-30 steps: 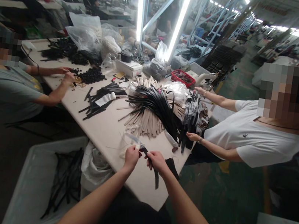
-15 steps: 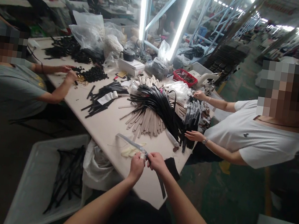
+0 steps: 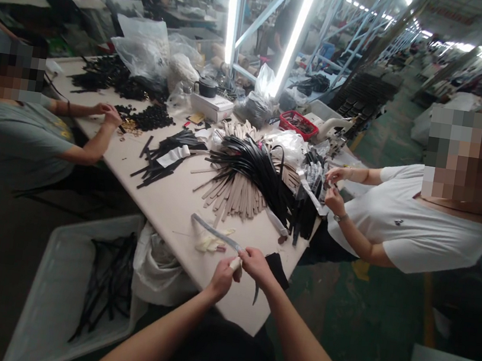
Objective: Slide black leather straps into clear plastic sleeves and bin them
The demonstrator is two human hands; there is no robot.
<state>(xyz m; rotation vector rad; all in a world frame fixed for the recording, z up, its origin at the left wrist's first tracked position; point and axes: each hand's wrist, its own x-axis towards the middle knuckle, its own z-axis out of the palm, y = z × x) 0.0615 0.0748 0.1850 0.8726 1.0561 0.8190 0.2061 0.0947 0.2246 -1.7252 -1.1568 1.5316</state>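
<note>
A long, narrow grey strap [image 3: 216,232] runs from above the table's near end into my hands, and a darker end hangs below my right hand. My right hand [image 3: 255,264] is closed around it, fingers pinched near the middle. My left hand [image 3: 223,276] is closed too, right beside the right fingertips; its thumb has a pale wrap, and its fingers partly hide the strap there. Just beyond the hands lies a pale yellowish, crumpled piece [image 3: 211,242], perhaps a glove. A flat black piece [image 3: 277,269] rests by my right wrist.
Black straps [image 3: 256,165] fan over beige strips [image 3: 233,198] on the table [image 3: 185,196]. A co-worker in white [image 3: 432,225] handles something small at right; another [image 3: 18,137] sorts small parts at left. A white bin [image 3: 52,273] with black strips stands lower left.
The strap's far end has straightened and its hanging end has swung closer under my right hand. My left hand sits slightly lower. The right co-worker's hands have come together.
</note>
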